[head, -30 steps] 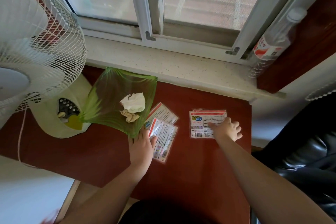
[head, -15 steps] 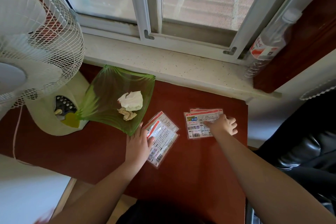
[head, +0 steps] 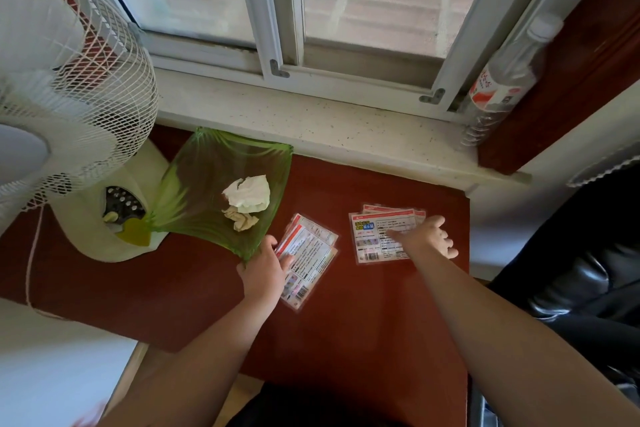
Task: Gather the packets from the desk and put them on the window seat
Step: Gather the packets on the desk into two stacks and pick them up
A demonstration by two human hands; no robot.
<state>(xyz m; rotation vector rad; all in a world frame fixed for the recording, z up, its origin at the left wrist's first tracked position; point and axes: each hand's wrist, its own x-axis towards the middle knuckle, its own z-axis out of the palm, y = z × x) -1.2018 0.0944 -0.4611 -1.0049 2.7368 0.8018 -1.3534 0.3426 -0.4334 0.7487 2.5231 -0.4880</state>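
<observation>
At the desk's (head: 346,329) back-left stands a green dish (head: 207,191). Beside it, the left packets (head: 308,260) are pressed flat by the left hand (head: 265,270), fingers spread. Toward the right edge, the right packets (head: 377,236) are pinned under the right hand (head: 427,239), fingers loosely curled, nothing grasped.

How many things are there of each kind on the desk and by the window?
Packet piles: 2, a left pile and a right pile; I can't tell how many packets are in each.
Fan: 1
Green dish: 1
Crumpled tissues: 2
Bottle: 1
Hands: 2, left hand and right hand
Total: 9
</observation>
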